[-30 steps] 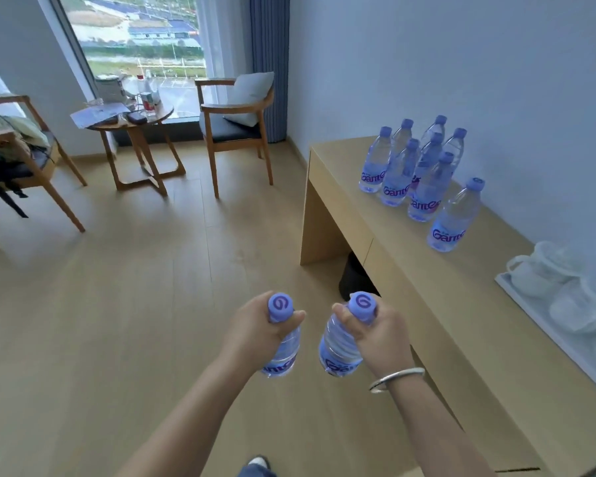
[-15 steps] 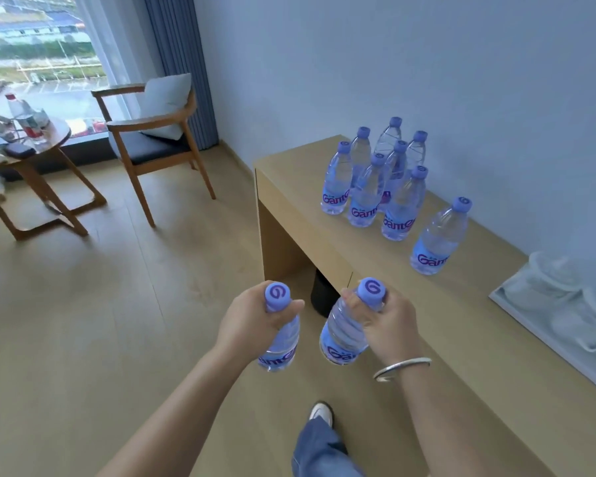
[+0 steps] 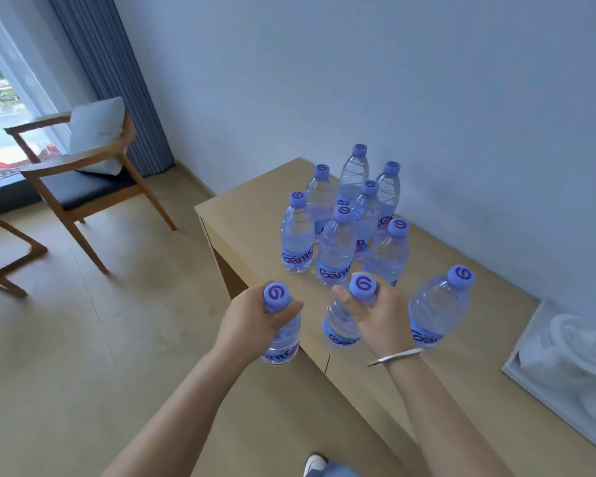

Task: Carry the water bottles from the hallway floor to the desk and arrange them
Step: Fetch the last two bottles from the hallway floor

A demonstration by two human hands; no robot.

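A water bottle (image 3: 282, 333) is gripped just under its purple cap by the left hand (image 3: 252, 321), with fingers and thumb curled round the neck; this bottle is held upright off the front edge of the desk (image 3: 255, 215), over the floor. A second bottle (image 3: 344, 321) is gripped in the same way by the right hand (image 3: 381, 311), and it is held above the front part of the desk top. A silver bangle (image 3: 394, 356) is worn on the right wrist. The two hands are held apart, side by side.

On the desk, a cluster of seven bottles (image 3: 344, 222) is seen standing upright towards the wall, packed closely. One more bottle (image 3: 439, 311) stands alone on the desk, apart from the cluster and just beside the right hand. A white tray (image 3: 516, 363) with blurred white crockery lies on the desk further along. A wooden chair (image 3: 83, 180) with a pale cushion stands on the floor beyond the desk's far end, near the curtain (image 3: 107, 80).
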